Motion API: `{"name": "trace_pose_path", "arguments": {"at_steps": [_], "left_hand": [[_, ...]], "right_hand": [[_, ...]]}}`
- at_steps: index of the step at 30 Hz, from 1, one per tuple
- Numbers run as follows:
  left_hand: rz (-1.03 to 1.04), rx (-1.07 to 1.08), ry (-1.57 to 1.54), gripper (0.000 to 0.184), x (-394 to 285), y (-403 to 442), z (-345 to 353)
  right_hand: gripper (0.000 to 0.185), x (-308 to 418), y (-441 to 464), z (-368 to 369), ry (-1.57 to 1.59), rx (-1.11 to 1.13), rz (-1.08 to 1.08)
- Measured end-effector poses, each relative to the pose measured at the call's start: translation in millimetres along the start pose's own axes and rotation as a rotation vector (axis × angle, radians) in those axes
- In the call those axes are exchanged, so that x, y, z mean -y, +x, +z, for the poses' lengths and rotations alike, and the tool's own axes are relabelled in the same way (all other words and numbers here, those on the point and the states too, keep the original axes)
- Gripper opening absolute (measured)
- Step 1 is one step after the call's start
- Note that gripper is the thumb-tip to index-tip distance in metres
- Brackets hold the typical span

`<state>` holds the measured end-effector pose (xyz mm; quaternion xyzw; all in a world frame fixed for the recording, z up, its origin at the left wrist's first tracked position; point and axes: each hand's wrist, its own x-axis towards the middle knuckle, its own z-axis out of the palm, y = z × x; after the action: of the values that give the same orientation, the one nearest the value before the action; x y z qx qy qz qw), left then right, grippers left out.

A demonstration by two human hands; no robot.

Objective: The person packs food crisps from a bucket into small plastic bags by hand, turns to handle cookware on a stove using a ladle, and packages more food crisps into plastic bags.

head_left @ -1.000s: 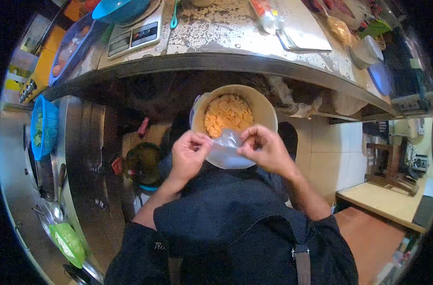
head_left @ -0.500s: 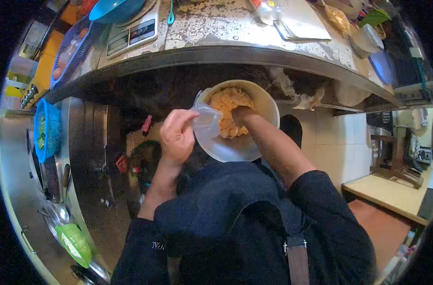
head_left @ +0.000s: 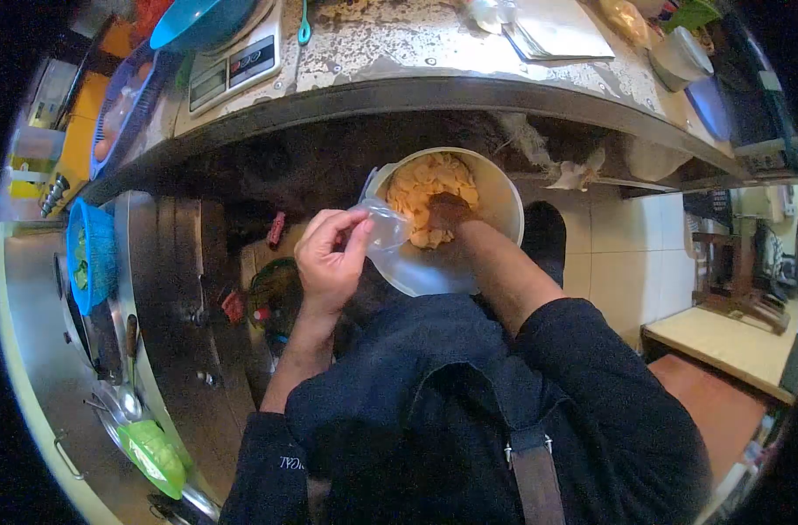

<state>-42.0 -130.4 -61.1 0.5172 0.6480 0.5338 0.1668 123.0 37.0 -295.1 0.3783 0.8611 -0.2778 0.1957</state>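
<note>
A large white bucket (head_left: 509, 188) stands in front of my apron, below the counter's front edge. Pale orange, lumpy food pieces (head_left: 425, 179) lie inside it; their kind I cannot make out. My right hand (head_left: 450, 213) reaches down into the bucket among the pieces, its fingers hidden. At the bucket's left rim, my left hand (head_left: 333, 254) pinches a clear plastic bag (head_left: 387, 229) between thumb and fingers. Part of the bag hangs over the rim and into the bucket.
The worn counter (head_left: 373, 52) holds a scale (head_left: 234, 74), a blue bowl (head_left: 198, 22), papers (head_left: 561, 31) and a white tub (head_left: 682, 59). On the left are a blue basket (head_left: 93, 258) with greens, a spoon (head_left: 130, 402) and a green container (head_left: 154, 459).
My left hand has turned a little and keeps its pinch on the plastic bag. The right hand remains in the food pieces. My view has shifted slightly.
</note>
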Motion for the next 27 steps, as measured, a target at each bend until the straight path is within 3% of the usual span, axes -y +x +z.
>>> {"name": "trace_pose_path", "arguments": {"at_steps": [4, 9, 13, 17, 19, 22, 24, 26, 27], "left_hand": [[-0.201, -0.059, -0.243, 0.01, 5, -4, 0], [-0.176, -0.006, -0.119, 0.011, 6, -6, -5], [-0.177, 0.01, -0.078, 0.012, 7, -5, -4], [-0.201, -0.012, -0.201, 0.011, 15, -4, 10], [-0.255, -0.028, -0.279, 0.012, 16, -2, 17], [-0.302, 0.009, -0.248, 0.009, 19, -1, 18], [-0.269, 0.01, -0.224, 0.011, 18, -1, 18], [-0.262, -0.004, -0.198, 0.014, 16, -1, 19], [-0.27, -0.016, -0.185, 0.016, 14, -1, 19]], "right_hand": [[0.029, 6, -6, 1, 0.16, -0.038, 0.026], [0.033, 10, -4, 8, 0.286, -0.037, 0.171], [0.036, 5, 2, -19, -0.027, 0.057, 0.008], [0.036, 27, -52, -103, -0.016, 0.066, 0.012], [0.038, 19, -52, -102, -0.067, 0.045, 0.022], [0.033, 12, -103, -121, 0.079, -0.083, -0.03], [0.025, 30, -165, -158, 0.499, -0.235, -0.135], [0.019, 55, -226, -189, 1.068, -0.22, -0.12], [0.012, 73, -262, -209, 1.099, -0.354, -0.197]]}}
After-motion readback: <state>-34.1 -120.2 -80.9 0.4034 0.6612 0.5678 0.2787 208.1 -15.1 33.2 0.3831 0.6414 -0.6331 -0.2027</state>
